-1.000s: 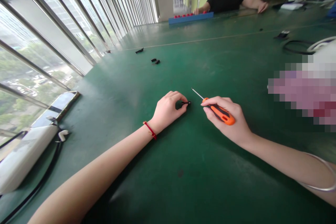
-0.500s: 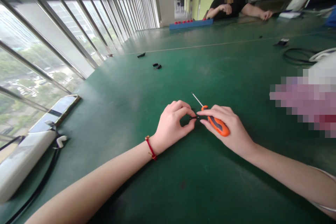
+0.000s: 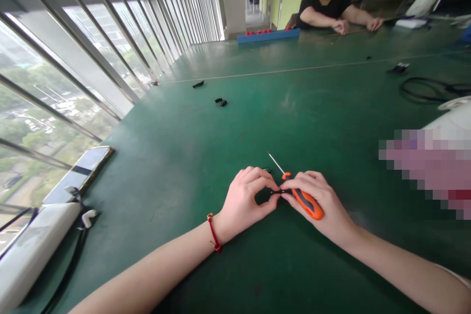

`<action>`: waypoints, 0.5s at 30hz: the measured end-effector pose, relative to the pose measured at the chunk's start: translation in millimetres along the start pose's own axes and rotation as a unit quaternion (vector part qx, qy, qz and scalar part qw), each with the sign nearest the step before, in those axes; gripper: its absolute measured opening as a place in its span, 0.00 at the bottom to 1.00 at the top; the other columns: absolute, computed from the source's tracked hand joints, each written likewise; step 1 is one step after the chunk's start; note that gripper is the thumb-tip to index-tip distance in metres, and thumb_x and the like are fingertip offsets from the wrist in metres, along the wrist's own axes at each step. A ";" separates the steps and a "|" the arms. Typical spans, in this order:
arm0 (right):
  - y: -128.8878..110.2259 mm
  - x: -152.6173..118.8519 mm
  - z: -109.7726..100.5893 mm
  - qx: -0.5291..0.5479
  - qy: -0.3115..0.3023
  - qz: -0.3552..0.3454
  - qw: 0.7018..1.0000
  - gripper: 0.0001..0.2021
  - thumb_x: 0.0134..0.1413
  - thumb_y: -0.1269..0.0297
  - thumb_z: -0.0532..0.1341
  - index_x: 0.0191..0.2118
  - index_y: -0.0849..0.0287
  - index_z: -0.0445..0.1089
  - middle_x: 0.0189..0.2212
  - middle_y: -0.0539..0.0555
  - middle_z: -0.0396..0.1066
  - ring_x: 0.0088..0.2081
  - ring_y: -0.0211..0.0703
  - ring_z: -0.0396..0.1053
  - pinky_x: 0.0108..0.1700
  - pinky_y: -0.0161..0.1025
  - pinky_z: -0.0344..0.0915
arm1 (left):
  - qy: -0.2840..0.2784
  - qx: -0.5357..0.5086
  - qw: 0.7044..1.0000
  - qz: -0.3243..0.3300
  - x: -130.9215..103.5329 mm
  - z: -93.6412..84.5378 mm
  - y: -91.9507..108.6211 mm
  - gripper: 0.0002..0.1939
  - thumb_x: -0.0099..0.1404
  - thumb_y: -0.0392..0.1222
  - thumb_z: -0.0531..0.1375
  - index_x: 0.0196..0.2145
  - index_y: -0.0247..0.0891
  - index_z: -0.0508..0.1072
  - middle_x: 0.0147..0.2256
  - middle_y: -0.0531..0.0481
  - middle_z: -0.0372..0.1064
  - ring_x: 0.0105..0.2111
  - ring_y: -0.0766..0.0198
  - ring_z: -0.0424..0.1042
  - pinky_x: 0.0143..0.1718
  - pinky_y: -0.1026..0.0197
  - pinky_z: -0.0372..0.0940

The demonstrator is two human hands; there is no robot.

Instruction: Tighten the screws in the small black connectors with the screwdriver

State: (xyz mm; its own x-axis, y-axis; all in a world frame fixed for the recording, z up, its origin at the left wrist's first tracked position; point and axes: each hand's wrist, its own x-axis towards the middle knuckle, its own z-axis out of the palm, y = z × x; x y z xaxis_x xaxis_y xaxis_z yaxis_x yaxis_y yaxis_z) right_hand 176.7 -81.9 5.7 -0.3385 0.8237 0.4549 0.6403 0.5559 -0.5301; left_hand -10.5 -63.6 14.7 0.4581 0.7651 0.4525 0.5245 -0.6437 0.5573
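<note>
My left hand (image 3: 247,201) pinches a small black part (image 3: 280,191) between thumb and forefinger, a little above the green table. From the other side, the thumb and forefinger of my right hand (image 3: 329,201) close on the same part. Across the right palm and fingers lies an orange and grey screwdriver (image 3: 309,205), its thin metal shaft pointing away and to the left, clear of the part. Just beyond the left fingers a small dark green and black piece (image 3: 266,170) shows, partly hidden. What the black part is, I cannot make out.
Small black pieces (image 3: 221,102) lie farther up the green table (image 3: 176,147). At left are a phone (image 3: 83,171), a white power strip (image 3: 40,250) and a black cable. A black cable loop (image 3: 423,88) is at right. Across the table sits a person (image 3: 326,10) by a blue rack (image 3: 270,35).
My right fingertips have moved in onto the black part. Both hands and the table appear lower in the picture. The other person's raised hand has come down to the table.
</note>
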 end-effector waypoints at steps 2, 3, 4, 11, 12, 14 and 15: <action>-1.0 1.2 -0.4 0.000 -0.001 0.010 1.000 0.05 0.54 0.69 0.60 0.37 0.52 0.69 0.29 0.49 0.71 0.34 0.42 0.69 0.41 0.42 0.64 | 0.000 0.011 1.000 -0.003 0.5 -0.6 -0.5 0.03 0.59 0.39 0.60 0.33 0.40 0.72 0.36 0.50 0.73 0.38 0.63 0.70 0.39 0.58 0.63; -1.3 1.7 -0.6 0.001 -0.001 0.015 1.000 0.05 0.54 0.69 0.60 0.37 0.52 0.69 0.29 0.49 0.71 0.34 0.42 0.68 0.40 0.42 0.64 | 0.000 0.021 1.000 -0.003 0.8 -1.1 -0.8 0.04 0.59 0.39 0.60 0.34 0.40 0.72 0.37 0.50 0.73 0.38 0.63 0.70 0.38 0.58 0.63; -1.6 2.2 -0.8 0.002 -0.001 0.021 1.000 0.05 0.54 0.68 0.60 0.37 0.52 0.69 0.29 0.50 0.71 0.34 0.42 0.68 0.40 0.42 0.65 | 0.001 0.034 0.999 -0.002 0.9 -1.7 -1.2 0.04 0.60 0.40 0.59 0.34 0.41 0.72 0.36 0.50 0.73 0.38 0.63 0.70 0.38 0.58 0.63; -1.9 3.8 -1.9 0.028 -0.020 0.041 0.999 0.04 0.55 0.69 0.59 0.36 0.54 0.69 0.29 0.51 0.70 0.35 0.43 0.69 0.40 0.42 0.66 | -0.006 0.086 0.995 0.041 1.5 -4.0 -2.6 0.04 0.61 0.40 0.58 0.33 0.41 0.73 0.34 0.52 0.74 0.36 0.64 0.70 0.38 0.58 0.62; -1.7 3.8 -1.7 0.034 -0.024 0.043 0.998 0.04 0.54 0.69 0.59 0.36 0.54 0.69 0.29 0.51 0.70 0.35 0.43 0.69 0.40 0.42 0.66 | -0.008 0.091 0.995 0.045 1.7 -3.9 -2.5 0.04 0.61 0.39 0.58 0.33 0.41 0.73 0.33 0.52 0.74 0.35 0.65 0.70 0.38 0.58 0.62; -0.8 4.0 -1.1 0.049 -0.021 0.054 0.997 0.04 0.54 0.68 0.59 0.37 0.54 0.68 0.30 0.51 0.70 0.35 0.42 0.69 0.39 0.40 0.67 | -0.006 0.101 0.994 0.048 2.1 -3.9 -2.6 0.04 0.61 0.39 0.58 0.32 0.41 0.73 0.33 0.52 0.74 0.36 0.64 0.70 0.39 0.58 0.63; -0.1 4.1 -0.8 0.059 -0.015 0.064 0.996 0.05 0.54 0.68 0.59 0.38 0.54 0.68 0.31 0.51 0.69 0.35 0.42 0.69 0.38 0.39 0.67 | -0.001 0.107 0.993 0.046 2.5 -4.0 -3.2 0.04 0.61 0.38 0.58 0.32 0.41 0.73 0.34 0.52 0.75 0.36 0.64 0.71 0.40 0.58 0.63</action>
State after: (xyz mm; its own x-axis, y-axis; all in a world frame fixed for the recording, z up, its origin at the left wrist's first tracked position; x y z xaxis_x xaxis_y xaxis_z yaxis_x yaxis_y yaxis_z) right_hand 175.8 -78.7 8.2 -0.2814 0.8906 0.3571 0.5941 0.4540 -0.6640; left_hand -13.9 -59.6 16.8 0.5133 0.7024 0.4931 0.6203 -0.7007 0.3525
